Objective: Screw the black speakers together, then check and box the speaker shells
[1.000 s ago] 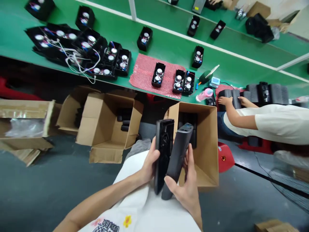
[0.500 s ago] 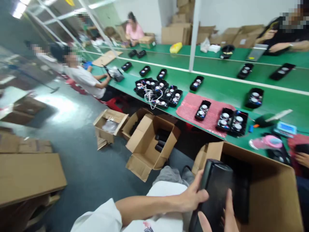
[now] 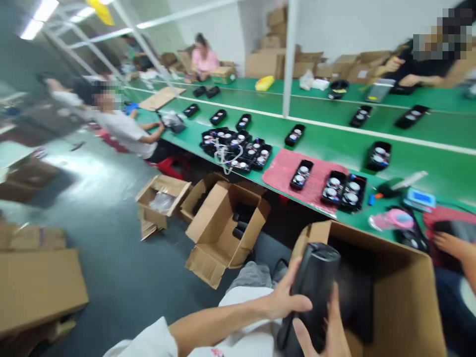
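Low in front of me, a long black speaker housing (image 3: pixel 318 285) with a rounded top end is held upright and slightly tilted. My left hand (image 3: pixel 284 300) grips its left side, thumb across the front. My right hand (image 3: pixel 329 329) is closed around the lower right side; part of it is cut off by the bottom edge. Just beyond the housing stands a large open cardboard box (image 3: pixel 405 297) with dark pieces inside, too shadowed to make out.
Open speaker halves (image 3: pixel 344 191) lie along the green bench (image 3: pixel 323 144), some on pink bubble wrap (image 3: pixel 280 171). Smaller cardboard boxes (image 3: pixel 211 238) stand on the floor to the left. A co-worker's hand (image 3: pixel 449 245) is at the right. Other people sit along the bench.
My view has turned a little to the right, so the bench and boxes sit further left. Both hands keep hold of the speaker housing, which is a little more upright.
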Tool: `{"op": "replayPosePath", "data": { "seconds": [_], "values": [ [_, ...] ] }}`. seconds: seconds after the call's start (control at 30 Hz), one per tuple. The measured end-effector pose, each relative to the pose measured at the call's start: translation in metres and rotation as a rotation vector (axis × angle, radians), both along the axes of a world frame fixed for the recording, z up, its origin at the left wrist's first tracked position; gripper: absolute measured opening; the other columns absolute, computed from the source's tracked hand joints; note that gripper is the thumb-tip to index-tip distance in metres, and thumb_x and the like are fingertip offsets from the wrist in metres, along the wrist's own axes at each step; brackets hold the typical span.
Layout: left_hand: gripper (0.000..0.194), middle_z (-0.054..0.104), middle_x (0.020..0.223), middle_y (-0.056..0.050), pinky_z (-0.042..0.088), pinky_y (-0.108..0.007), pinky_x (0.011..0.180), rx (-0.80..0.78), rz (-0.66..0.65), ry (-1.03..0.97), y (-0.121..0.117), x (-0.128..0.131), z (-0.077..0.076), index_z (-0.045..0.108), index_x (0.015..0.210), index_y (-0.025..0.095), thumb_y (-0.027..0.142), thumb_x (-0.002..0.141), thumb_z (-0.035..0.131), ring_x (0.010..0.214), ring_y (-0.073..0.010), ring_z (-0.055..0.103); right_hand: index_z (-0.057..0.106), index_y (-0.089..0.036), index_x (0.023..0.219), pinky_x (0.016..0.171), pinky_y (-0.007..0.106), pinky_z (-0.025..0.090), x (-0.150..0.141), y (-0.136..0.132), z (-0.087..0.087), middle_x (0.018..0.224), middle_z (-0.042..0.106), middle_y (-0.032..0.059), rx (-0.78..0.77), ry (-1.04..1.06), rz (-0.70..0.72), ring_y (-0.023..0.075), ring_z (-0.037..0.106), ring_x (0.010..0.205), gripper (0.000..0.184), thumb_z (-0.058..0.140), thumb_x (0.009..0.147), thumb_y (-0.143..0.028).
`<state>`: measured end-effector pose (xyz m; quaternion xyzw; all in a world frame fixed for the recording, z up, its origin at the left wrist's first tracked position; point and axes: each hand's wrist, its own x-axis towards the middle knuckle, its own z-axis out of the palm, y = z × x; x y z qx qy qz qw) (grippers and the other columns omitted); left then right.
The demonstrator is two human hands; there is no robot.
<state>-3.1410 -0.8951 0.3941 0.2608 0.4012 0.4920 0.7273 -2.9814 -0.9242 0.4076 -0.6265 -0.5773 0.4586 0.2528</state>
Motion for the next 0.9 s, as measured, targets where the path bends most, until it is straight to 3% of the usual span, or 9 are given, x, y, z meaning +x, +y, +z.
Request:
{"op": "replayPosePath", "data": {
  "seconds": [0.13,0.2,0.3,0.37,0.47,0.57,0.7,0.8,0.9],
  "values": [
    [0.139,0.047,0.167,-0.017,0.032,-0.055,0.130,-0.046,-0.009,0.192,-0.014,-0.001,-0.035,0.032,0.169,0.024,0.091,0.058,0.081,0.157,-0.0442,0.039,0.019,-0.034,0.172,0.129,0.049,0.040,-0.004,-0.008,-0.015,0.177,0.024,0.0071,-0.083,0.464,-0.122,0.0304,0.033,0.162,0.093,0.065,0.098,-0.064],
    [0.141,0.037,0.174,-0.016,0.021,-0.057,0.134,-0.089,-0.137,0.226,-0.012,-0.001,-0.053,0.022,0.172,0.024,0.093,0.062,0.077,0.163,-0.0459,0.024,0.020,-0.035,0.172,0.133,0.050,0.033,0.002,-0.005,-0.030,0.176,0.028,0.0077,-0.171,0.560,-0.157,0.0288,0.036,0.160,0.098,0.072,0.094,-0.062],
    [0.135,0.021,0.180,-0.016,0.009,-0.059,0.136,-0.090,-0.325,0.293,-0.002,0.013,-0.078,0.011,0.174,0.023,0.094,0.073,0.067,0.166,-0.0464,0.012,0.018,-0.033,0.172,0.132,0.054,0.034,0.026,-0.002,-0.057,0.169,0.039,0.0118,-0.271,0.639,-0.202,0.0307,0.048,0.152,0.115,0.083,0.083,-0.065],
    [0.129,0.017,0.181,-0.015,0.007,-0.057,0.137,-0.053,-0.445,0.331,0.006,0.034,-0.092,0.012,0.174,0.022,0.093,0.078,0.063,0.166,-0.0450,0.010,0.013,-0.031,0.172,0.131,0.054,0.036,0.046,-0.006,-0.074,0.169,0.039,0.0134,-0.308,0.690,-0.265,0.0309,0.047,0.152,0.126,0.088,0.077,-0.066],
    [0.129,0.021,0.180,-0.016,0.013,-0.055,0.137,0.034,-0.631,0.356,0.020,0.078,-0.118,0.020,0.172,0.019,0.093,0.077,0.065,0.165,-0.0437,0.019,0.005,-0.029,0.171,0.126,0.051,0.043,0.079,-0.017,-0.099,0.166,0.041,0.0156,-0.348,0.739,-0.380,0.0302,0.050,0.150,0.140,0.096,0.069,-0.058],
    [0.123,0.036,0.173,-0.019,0.019,-0.058,0.135,0.106,-0.808,0.366,0.034,0.125,-0.155,0.032,0.168,0.016,0.092,0.078,0.065,0.160,-0.0418,0.032,0.004,-0.027,0.170,0.121,0.048,0.049,0.116,-0.027,-0.130,0.159,0.050,0.0158,-0.372,0.610,-0.492,0.0282,0.058,0.141,0.137,0.094,0.070,-0.053],
    [0.098,0.057,0.159,-0.018,0.030,-0.059,0.132,0.138,-0.958,0.405,0.043,0.174,-0.206,0.053,0.156,0.018,0.082,0.084,0.070,0.151,-0.0389,0.049,0.004,-0.020,0.170,0.122,0.050,0.047,0.169,-0.039,-0.186,0.155,0.054,0.0186,-0.424,0.335,-0.536,0.0302,0.058,0.141,0.135,0.088,0.071,-0.055],
    [0.087,0.055,0.161,-0.018,0.034,-0.058,0.131,0.137,-0.906,0.518,0.040,0.180,-0.224,0.056,0.153,0.019,0.071,0.086,0.074,0.151,-0.0378,0.050,0.003,-0.016,0.170,0.128,0.051,0.038,0.201,-0.035,-0.235,0.165,0.041,0.0220,-0.444,0.201,-0.553,0.0336,0.046,0.152,0.140,0.087,0.066,-0.055],
    [0.064,0.059,0.157,-0.016,0.036,-0.055,0.129,0.115,-0.734,0.677,0.031,0.153,-0.222,0.057,0.151,0.022,0.061,0.100,0.060,0.148,-0.0324,0.054,0.002,-0.015,0.171,0.132,0.053,0.029,0.215,0.005,-0.292,0.171,0.028,0.0237,-0.471,0.059,-0.532,0.0360,0.032,0.160,0.137,0.083,0.067,-0.054]
  ]
}}
